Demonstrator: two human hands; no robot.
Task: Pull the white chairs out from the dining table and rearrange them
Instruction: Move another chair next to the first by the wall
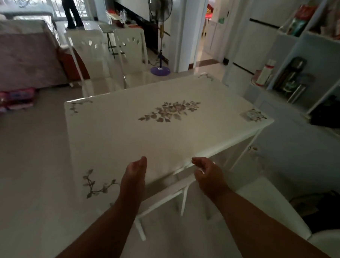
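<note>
Hovering over the near edge of the dining table (165, 117), both hands empty. Left hand (135, 176) held edge-on, fingers loosely straight and together, thumb up, gripping nothing; it floats above the tabletop just inside the near edge. Right hand (208, 174) half-curled, fingertips pointing left toward the table edge, close to the rim but whether touching it I cannot tell; nothing held.

Directly below and between the hands: a white frame (162, 198) tucked under the table at the near side, with a rail running left to right and slightly away, roughly parallel to the table edge. Likely the back of a pushed-in chair, but blur makes that uncertain. The right hand sits nearer its upper rail.

Two white chairs (102, 53) stand beyond the far left side of the table, backs upright, well apart from both hands.

Judgement: the tucked piece is the closer target; a grasp means dropping the fingers down and pulling toward the body.
</note>
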